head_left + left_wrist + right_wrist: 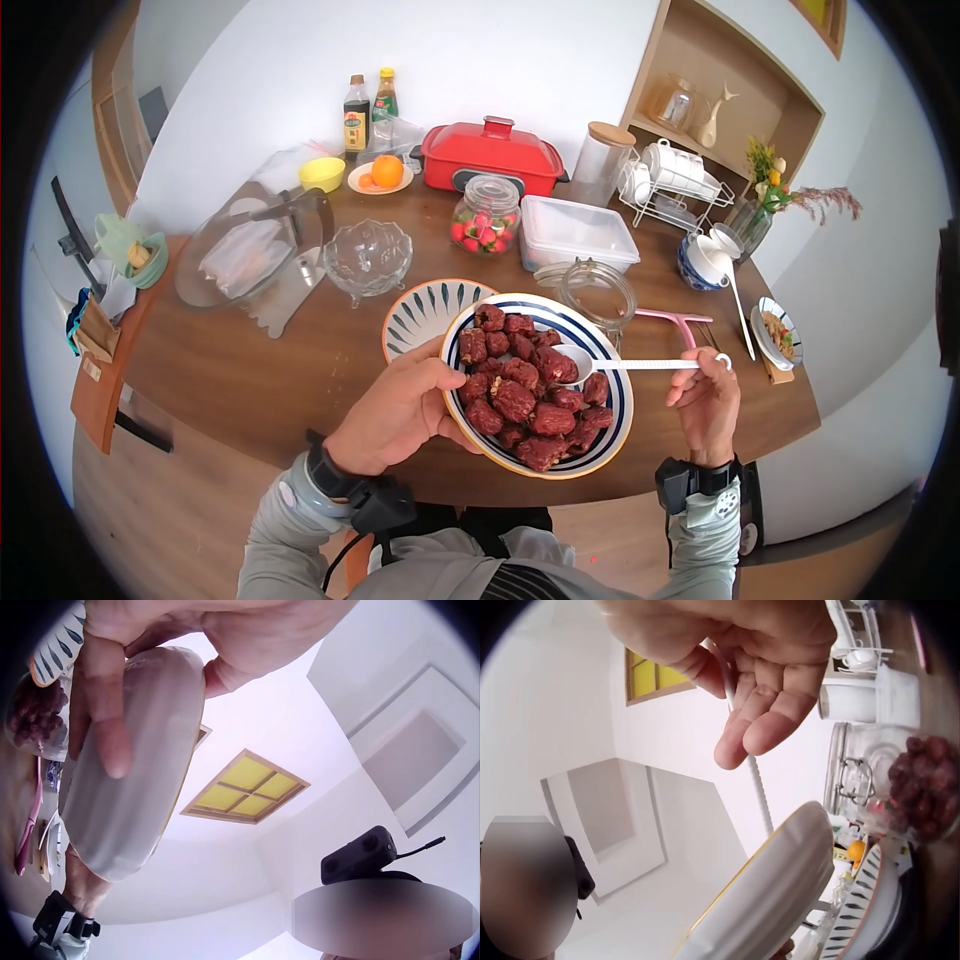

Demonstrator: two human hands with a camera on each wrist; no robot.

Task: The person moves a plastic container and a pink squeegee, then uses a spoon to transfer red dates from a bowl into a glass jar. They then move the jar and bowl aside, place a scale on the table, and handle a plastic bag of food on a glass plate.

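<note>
My left hand (400, 405) grips the left side of a white bowl (623, 420) with blue rings, thumb at the rim and fingers beneath, tilting it towards me above the table's front. Wrinkled red dates (513, 400) fill it. A white spoon (645, 365) is pinched by its handle end in my right hand (708, 405); its scoop lies among the dates at the bowl's right. In the right wrist view, a clasped glass jar (855, 769) holding more dates stands beyond the bowl. From the head view that jar is mostly hidden behind the bowl, its round glass lid (597, 290) showing.
A leaf-patterned plate (418, 312) sits partly under the bowl. Behind are a footed glass bowl (368, 258), a jar of red-and-green pieces (485, 218), a plastic box (580, 235) and a red cooker (490, 158). A pink utensil (675, 318) and small food dish (778, 335) lie right.
</note>
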